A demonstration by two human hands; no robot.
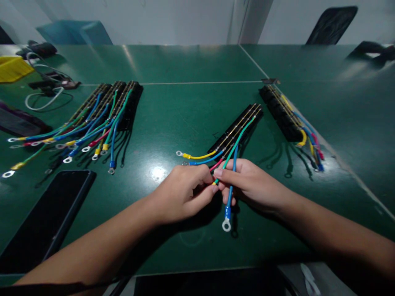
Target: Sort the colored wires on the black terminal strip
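Observation:
A black terminal strip [230, 130] lies at a slant on the green table, with several coloured wires running from it toward me. My left hand [188, 191] is closed, thumb and forefinger pinching the end of the green wire [237, 142] near its yellow sleeve. My right hand [247, 181] is closed on the same green wire, just right of the left fingertips. The blue wire [229, 197] passes over the right fingers and ends in a ring lug [226, 224] below them. A yellow wire [202, 157] with a ring lug points left, above my left hand.
Wired strips [131, 105] lie side by side at the left, and another strip [282, 113] is at the right. A phone [46, 218] lies front left. Cables [46, 78] and a yellow bin [14, 69] sit back left.

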